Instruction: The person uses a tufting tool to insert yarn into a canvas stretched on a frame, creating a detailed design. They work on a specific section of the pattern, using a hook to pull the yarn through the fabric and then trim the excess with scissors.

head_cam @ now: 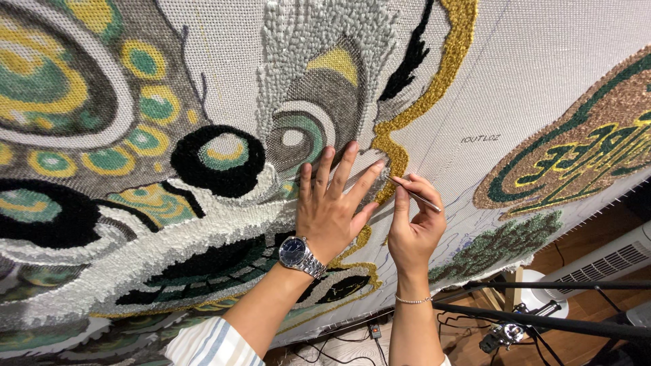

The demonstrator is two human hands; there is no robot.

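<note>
A large tufted rug canvas (515, 102) stands stretched before me, with patterns in green, gold, black, grey and white yarn. My left hand (332, 203), wearing a metal wristwatch (300, 256), lies flat on the cloth, fingers spread beside a gold yarn line (393, 149). My right hand (413, 224), with a thin bracelet on the wrist, pinches a slim metal tool (417, 196) whose tip touches the cloth next to the gold line, just right of my left fingertips.
A black bar (542, 322) runs below the canvas at the lower right. Under it are a white appliance (603, 261), cables and a small device (505, 333) on the wooden floor. Bare white backing cloth fills the upper right.
</note>
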